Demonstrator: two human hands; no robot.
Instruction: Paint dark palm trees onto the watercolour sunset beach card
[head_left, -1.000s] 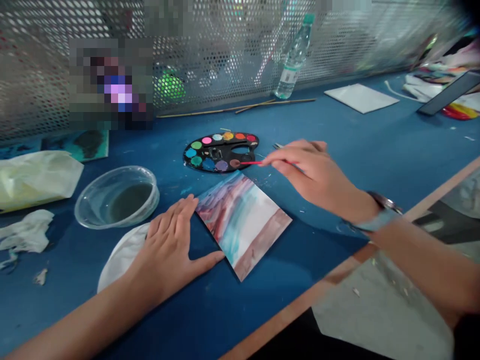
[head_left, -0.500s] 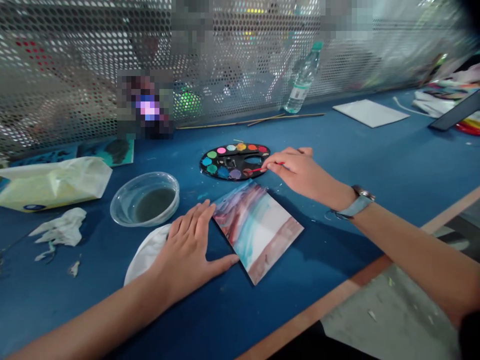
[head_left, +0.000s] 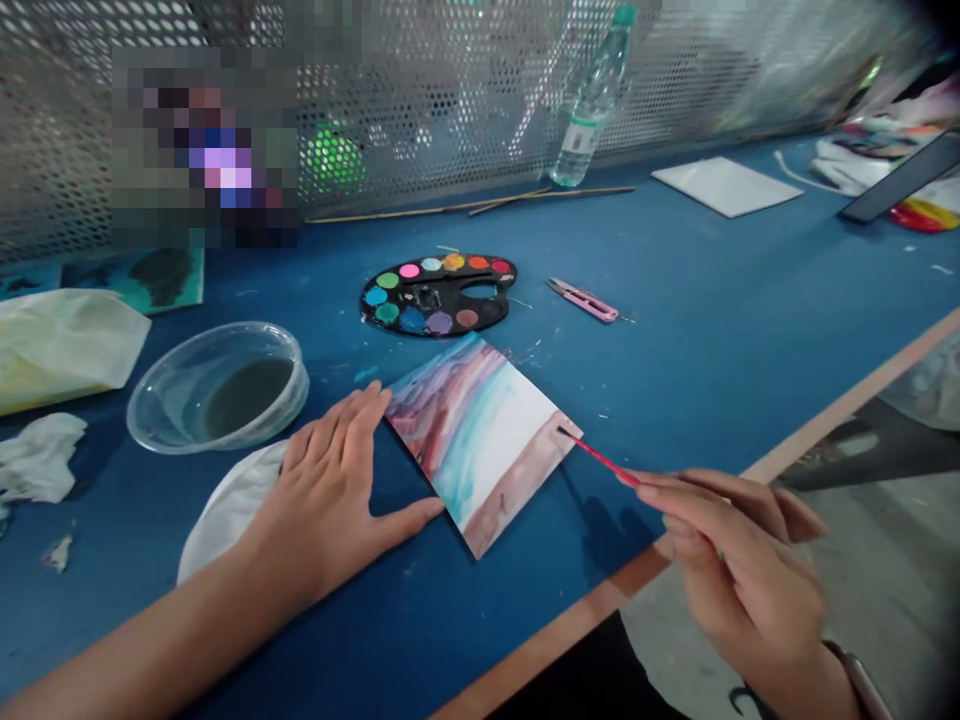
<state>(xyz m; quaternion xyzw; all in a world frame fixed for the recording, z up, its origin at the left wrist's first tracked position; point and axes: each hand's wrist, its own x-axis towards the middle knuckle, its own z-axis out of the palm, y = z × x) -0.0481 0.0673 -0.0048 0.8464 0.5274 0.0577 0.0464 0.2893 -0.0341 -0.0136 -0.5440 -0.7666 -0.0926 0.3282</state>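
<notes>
My right hand [head_left: 742,560] pinches a thin red paintbrush [head_left: 600,462], its dark tip at the brown band near the right corner of a small painting [head_left: 487,430]. Streaks of purple, red-brown and teal run across the painting beside a white patch. My left hand [head_left: 337,470] lies flat with fingers spread, thumb and fingertips at the painting's left edge. Partly under that hand is a white round pad or plate [head_left: 225,510]. Behind the painting sits a black oval palette [head_left: 442,295] with several round paint pans.
A clear plastic bowl [head_left: 217,385] of dark water stands at left, near crumpled tissue [head_left: 45,460] and a tissue pack [head_left: 75,345]. Pink thread snips [head_left: 585,300] lie right of the palette. Farther back are thin sticks [head_left: 420,209], a water bottle [head_left: 589,110] and a white board [head_left: 727,186].
My right hand has drawn back from the palette toward the front right, bringing the brush tip to the painting. The pink snips have come into sight. My left hand stays at the painting's edge.
</notes>
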